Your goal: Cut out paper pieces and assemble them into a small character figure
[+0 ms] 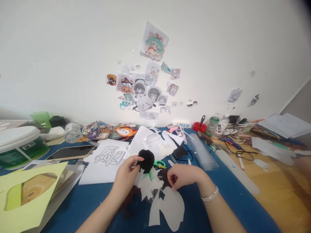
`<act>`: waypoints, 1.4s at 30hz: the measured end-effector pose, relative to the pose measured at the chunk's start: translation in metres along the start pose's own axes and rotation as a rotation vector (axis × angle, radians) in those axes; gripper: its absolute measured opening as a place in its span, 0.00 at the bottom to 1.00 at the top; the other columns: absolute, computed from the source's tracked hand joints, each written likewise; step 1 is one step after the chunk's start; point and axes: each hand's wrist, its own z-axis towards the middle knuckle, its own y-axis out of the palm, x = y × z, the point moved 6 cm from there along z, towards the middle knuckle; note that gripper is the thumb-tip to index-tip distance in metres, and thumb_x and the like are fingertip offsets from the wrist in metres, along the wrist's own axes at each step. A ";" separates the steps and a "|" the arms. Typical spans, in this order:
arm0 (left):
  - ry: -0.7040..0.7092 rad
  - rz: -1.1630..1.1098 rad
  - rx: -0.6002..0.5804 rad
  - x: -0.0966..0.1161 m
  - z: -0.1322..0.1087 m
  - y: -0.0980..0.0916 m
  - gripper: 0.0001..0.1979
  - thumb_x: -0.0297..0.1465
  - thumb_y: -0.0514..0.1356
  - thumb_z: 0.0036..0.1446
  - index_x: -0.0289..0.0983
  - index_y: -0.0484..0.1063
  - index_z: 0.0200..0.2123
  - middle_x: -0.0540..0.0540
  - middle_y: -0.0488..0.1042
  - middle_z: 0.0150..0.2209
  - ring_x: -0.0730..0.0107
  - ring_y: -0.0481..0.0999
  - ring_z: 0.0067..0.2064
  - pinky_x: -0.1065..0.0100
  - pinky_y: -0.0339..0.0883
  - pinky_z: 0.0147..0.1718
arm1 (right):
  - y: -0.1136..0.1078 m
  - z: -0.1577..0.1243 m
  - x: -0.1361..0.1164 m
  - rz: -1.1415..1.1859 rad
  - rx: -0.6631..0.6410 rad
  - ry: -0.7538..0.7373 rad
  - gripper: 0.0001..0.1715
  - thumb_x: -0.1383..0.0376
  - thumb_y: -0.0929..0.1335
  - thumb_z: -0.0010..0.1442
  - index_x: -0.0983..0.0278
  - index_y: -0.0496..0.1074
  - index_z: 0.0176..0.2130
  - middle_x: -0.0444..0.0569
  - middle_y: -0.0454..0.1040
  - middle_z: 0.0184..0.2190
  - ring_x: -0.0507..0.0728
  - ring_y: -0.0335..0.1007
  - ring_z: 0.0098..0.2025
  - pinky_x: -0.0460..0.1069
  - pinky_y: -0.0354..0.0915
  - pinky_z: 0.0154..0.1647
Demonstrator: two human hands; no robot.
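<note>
Paper work in progress on a blue-covered desk (pixel 194 210). The left hand (pixel 128 170) pinches a flat black cut-out with a rounded top (pixel 147 161) between thumb and fingers, holding it raised above the scraps, in front of the body. The right hand (pixel 183 176) is curled, thumb drawn near the fingertips, just beside a dark brown flat piece (pixel 165 178); whether it grips that piece cannot be told, since the fingers cover the near edge.

Finished so far, to judge by the outlines: the black cut-out is free of any surrounding sheet, and several pale grey-white paper shapes (pixel 172 208) lie loose and overlapping below the hands. A pair of scissors with bright green loop handles (pixel 159 164) rests among the pieces, in neither hand — cutting appears to be paused. Beyond them, a white sheet with shaped gaps (pixel 157 145) seems to be a remnant of pieces removed.

Unfinished, as far as the view shows: the black cut-out is joined to nothing visible, and the pale shapes look unassembled. To the left, a white sheet bearing a black line drawing of a figure (pixel 104 160) looks whole and uncoloured. Farther back, a pile of coloured character cut-outs (pixel 99 129) — apparently complete — lies near the wall (pixel 60 64).
</note>
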 end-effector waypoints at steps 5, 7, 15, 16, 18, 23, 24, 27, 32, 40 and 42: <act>-0.055 -0.027 0.003 -0.007 0.002 0.000 0.17 0.32 0.53 0.42 0.39 0.69 0.38 0.46 0.73 0.35 0.62 0.70 0.39 0.65 0.62 0.36 | 0.007 0.005 0.000 -0.046 -0.128 0.027 0.19 0.56 0.72 0.44 0.64 0.73 0.35 0.41 0.66 0.21 0.50 0.61 0.22 0.43 0.55 0.20; -0.083 -0.090 -0.009 -0.008 0.002 0.001 0.19 0.31 0.53 0.41 0.39 0.68 0.40 0.47 0.73 0.33 0.64 0.70 0.35 0.66 0.62 0.34 | 0.012 0.010 -0.006 -0.104 -0.127 0.000 0.16 0.56 0.72 0.44 0.65 0.73 0.31 0.41 0.64 0.20 0.50 0.59 0.22 0.43 0.54 0.20; -0.127 -0.212 0.018 -0.002 -0.002 -0.002 0.19 0.28 0.54 0.36 0.40 0.66 0.38 0.48 0.72 0.33 0.64 0.71 0.36 0.70 0.60 0.28 | -0.006 -0.003 -0.009 0.085 0.037 -0.061 0.08 0.65 0.70 0.47 0.64 0.67 0.23 0.39 0.62 0.20 0.48 0.56 0.21 0.43 0.52 0.20; -0.122 -0.223 0.021 -0.002 -0.002 -0.002 0.19 0.28 0.54 0.36 0.40 0.66 0.38 0.48 0.72 0.34 0.64 0.71 0.36 0.70 0.60 0.28 | -0.013 -0.008 -0.007 0.183 0.090 -0.066 0.07 0.65 0.69 0.48 0.65 0.67 0.24 0.40 0.63 0.21 0.48 0.58 0.22 0.43 0.53 0.21; -0.113 -0.255 0.027 -0.001 -0.002 -0.002 0.20 0.28 0.54 0.36 0.40 0.65 0.38 0.47 0.72 0.37 0.64 0.71 0.37 0.70 0.61 0.29 | -0.028 -0.015 -0.002 0.419 0.228 -0.055 0.07 0.64 0.68 0.49 0.64 0.67 0.26 0.39 0.64 0.20 0.49 0.60 0.22 0.43 0.55 0.22; -0.091 -0.332 0.029 -0.001 -0.001 -0.002 0.20 0.29 0.56 0.38 0.40 0.64 0.40 0.46 0.70 0.42 0.64 0.72 0.39 0.69 0.63 0.32 | -0.038 -0.009 0.003 0.939 0.584 -0.050 0.17 0.59 0.69 0.50 0.65 0.64 0.37 0.41 0.70 0.19 0.49 0.63 0.20 0.44 0.60 0.22; -0.092 -0.330 0.025 -0.001 -0.001 -0.002 0.20 0.29 0.57 0.39 0.40 0.65 0.40 0.46 0.71 0.41 0.64 0.72 0.40 0.69 0.63 0.33 | -0.035 -0.004 0.001 0.983 0.599 -0.063 0.18 0.59 0.69 0.50 0.66 0.65 0.37 0.43 0.72 0.20 0.49 0.64 0.20 0.44 0.60 0.23; -0.091 -0.330 0.015 -0.001 -0.002 -0.002 0.19 0.30 0.57 0.41 0.39 0.65 0.41 0.47 0.73 0.35 0.64 0.72 0.39 0.69 0.62 0.33 | -0.024 0.012 -0.007 1.054 0.589 -0.086 0.18 0.58 0.70 0.49 0.67 0.66 0.37 0.46 0.74 0.23 0.49 0.66 0.21 0.44 0.62 0.24; -0.084 -0.333 0.037 -0.001 -0.001 -0.004 0.17 0.32 0.59 0.42 0.38 0.67 0.39 0.50 0.72 0.26 0.67 0.71 0.31 0.70 0.62 0.28 | -0.017 0.021 -0.011 1.079 0.757 -0.076 0.17 0.57 0.70 0.48 0.65 0.65 0.35 0.37 0.66 0.12 0.48 0.58 0.15 0.44 0.59 0.18; -0.110 -0.377 0.034 0.004 -0.006 -0.003 0.16 0.40 0.58 0.48 0.37 0.71 0.38 0.50 0.70 0.28 0.68 0.69 0.32 0.68 0.67 0.32 | -0.030 -0.012 -0.032 0.265 1.344 -0.188 0.07 0.68 0.65 0.54 0.64 0.73 0.33 0.50 0.77 0.29 0.56 0.73 0.31 0.49 0.69 0.33; -0.091 -0.448 -0.007 0.008 -0.007 0.000 0.16 0.42 0.57 0.51 0.36 0.72 0.36 0.47 0.72 0.36 0.65 0.70 0.38 0.67 0.69 0.34 | -0.028 -0.015 -0.046 0.004 1.369 -0.292 0.11 0.71 0.63 0.54 0.64 0.73 0.36 0.52 0.77 0.32 0.57 0.74 0.36 0.50 0.69 0.37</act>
